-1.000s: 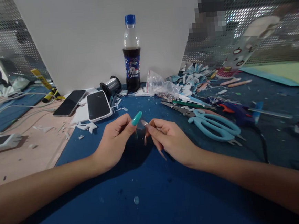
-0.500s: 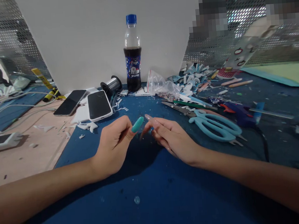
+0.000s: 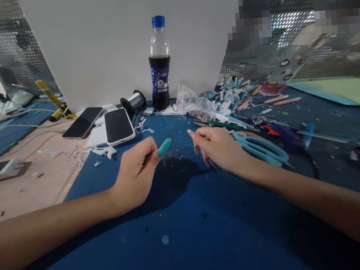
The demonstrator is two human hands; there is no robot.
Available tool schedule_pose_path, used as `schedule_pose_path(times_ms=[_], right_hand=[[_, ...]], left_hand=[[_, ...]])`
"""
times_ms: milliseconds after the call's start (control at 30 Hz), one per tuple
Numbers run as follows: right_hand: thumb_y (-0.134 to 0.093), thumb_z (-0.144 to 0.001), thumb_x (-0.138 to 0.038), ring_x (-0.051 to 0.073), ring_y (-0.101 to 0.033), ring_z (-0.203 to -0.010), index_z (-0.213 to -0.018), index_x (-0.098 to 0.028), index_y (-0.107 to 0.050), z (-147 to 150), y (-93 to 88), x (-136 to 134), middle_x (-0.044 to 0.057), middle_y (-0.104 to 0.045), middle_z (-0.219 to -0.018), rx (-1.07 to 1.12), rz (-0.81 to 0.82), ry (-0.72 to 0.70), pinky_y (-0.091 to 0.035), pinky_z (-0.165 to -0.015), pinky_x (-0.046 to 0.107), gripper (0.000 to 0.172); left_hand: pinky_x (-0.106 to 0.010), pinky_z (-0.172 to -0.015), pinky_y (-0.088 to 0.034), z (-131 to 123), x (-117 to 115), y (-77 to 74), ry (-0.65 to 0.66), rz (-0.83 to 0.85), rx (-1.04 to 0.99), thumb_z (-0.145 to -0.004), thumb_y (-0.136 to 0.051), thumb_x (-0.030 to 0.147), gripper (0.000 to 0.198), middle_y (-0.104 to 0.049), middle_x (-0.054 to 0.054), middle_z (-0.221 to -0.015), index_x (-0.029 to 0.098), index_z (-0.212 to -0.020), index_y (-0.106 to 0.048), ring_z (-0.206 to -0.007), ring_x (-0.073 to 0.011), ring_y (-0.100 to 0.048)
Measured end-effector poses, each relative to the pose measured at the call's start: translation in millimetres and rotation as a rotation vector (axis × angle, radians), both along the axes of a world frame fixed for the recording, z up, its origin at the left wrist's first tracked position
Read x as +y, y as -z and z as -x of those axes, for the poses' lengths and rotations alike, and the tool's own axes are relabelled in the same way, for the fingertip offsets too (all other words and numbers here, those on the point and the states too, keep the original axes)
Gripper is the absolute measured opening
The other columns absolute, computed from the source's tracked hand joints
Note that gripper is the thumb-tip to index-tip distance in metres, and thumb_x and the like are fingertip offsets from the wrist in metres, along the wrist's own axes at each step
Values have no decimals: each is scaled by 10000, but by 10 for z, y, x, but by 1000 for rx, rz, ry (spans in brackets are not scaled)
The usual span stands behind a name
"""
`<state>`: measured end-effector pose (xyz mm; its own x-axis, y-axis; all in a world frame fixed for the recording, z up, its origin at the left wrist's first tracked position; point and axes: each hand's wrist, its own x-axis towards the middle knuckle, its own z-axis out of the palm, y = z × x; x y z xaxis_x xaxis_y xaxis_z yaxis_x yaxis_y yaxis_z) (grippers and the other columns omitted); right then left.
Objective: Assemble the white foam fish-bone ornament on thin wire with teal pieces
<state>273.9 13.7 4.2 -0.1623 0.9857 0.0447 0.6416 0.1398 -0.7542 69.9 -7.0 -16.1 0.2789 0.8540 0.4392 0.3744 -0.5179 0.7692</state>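
Over the blue mat point(image 3: 188, 242), my left hand point(image 3: 137, 171) is curled closed, knuckles up. A long, glossy teal nail shape point(image 3: 164, 147) stands at its thumb tip. Whatever those fingers grip is hidden or too small to name. A faint thin line shows just right of the thumb. My right hand point(image 3: 220, 148) is apart from it on the right, thumb and forefinger pinched together and the other fingers curled down. Anything in that pinch is too fine to make out. Behind my right hand lie light-blue-handled scissors point(image 3: 262, 148), blades partly covered.
A Pepsi bottle point(image 3: 160, 76) stands before a white board point(image 3: 104, 45). Two phones point(image 3: 119, 126) and a wire spool point(image 3: 135, 101) lie back left. A plastic bag point(image 3: 193, 102), scraps point(image 3: 233, 93) and a glue gun point(image 3: 288, 137) are at the right. A person is beyond.
My right hand has drawn away from my left, moving right and slightly up, and now covers part of the scissors. My left hand has barely moved.
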Motion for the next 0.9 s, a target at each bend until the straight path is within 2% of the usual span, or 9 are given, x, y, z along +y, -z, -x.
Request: schedule_pose_path(times_ms=[100, 233, 333, 400, 467, 600, 733, 900], right_hand=[[-389, -919, -303, 108, -454, -391, -575, -192, -441, -42, 8, 14, 14, -503, -466, -271, -137, 61, -321, -464, 273, 365], [-379, -899, -256, 132, -390, -455, -661, -192, -437, -17, -3, -47, 35, -475, -530, -556, -289, 98, -252, -462, 286, 254], [-360, -898, -241, 208, -462, -669, -701, -170, -475, 45, -8, -121, 102, -538, -692, -593, -483, 23, -352, -619, 346, 239], [-353, -903, -226, 240, -465, -818, -758, -154, -506, 100, -12, -192, 122, -561, -812, -479, -585, -62, -356, -773, 394, 222], [-348, -910, -222, 226, -466, -865, -800, -158, -512, 161, -17, -285, 102, -559, -842, -288, -546, -147, -366, -803, 373, 208], [-327, -921, -227, 167, -497, -736, -702, -185, -468, 265, -1, -469, 46, -532, -733, -37, -255, -269, -401, -667, 302, 264], [-308, -937, -288, 147, -505, -645, -655, -193, -451, 305, 45, -538, 25, -518, -654, 105, -109, -260, -404, -608, 292, 331], [-374, -925, -282, 98, -507, -524, -689, -189, -482, 307, 54, -504, -15, -506, -606, 366, 2, -255, -411, -522, 237, 275]], left_hand=[[-237, -472, -258, -19, 10, -16, 6, 15, 31, -916, -393, 301, 300, -335, 42, -569, 194, -638, -358, -496, -85, -294], [-222, -469, -243, -62, 39, -38, 71, 61, 185, -892, -414, 244, 300, -313, 49, -553, 185, -610, -330, -506, -81, -289], [-213, -469, -239, -89, 60, -50, 115, 99, 239, -885, -411, 232, 314, -313, 53, -548, 183, -597, -296, -509, -77, -286], [-210, -471, -237, -98, 62, -55, 130, 77, 234, -890, -401, 232, 320, -303, 56, -546, 182, -595, -286, -510, -75, -279], [-210, -476, -237, -98, 51, -57, 135, 16, 237, -890, -400, 217, 316, -303, 57, -549, 181, -597, -287, -515, -75, -282], [-210, -488, -250, -83, 11, -43, 140, -145, 255, -894, -390, 191, 305, -326, 50, -572, 183, -609, -281, -518, -75, -291], [-213, -491, -253, -77, -11, -21, 121, -221, 272, -898, -387, 178, 296, -334, 46, -596, 189, -627, -268, -526, -78, -289], [-212, -490, -262, -82, -32, -31, 118, -197, 243, -904, -393, 195, 289, -344, 48, -590, 186, -630, -301, -521, -77, -299]])
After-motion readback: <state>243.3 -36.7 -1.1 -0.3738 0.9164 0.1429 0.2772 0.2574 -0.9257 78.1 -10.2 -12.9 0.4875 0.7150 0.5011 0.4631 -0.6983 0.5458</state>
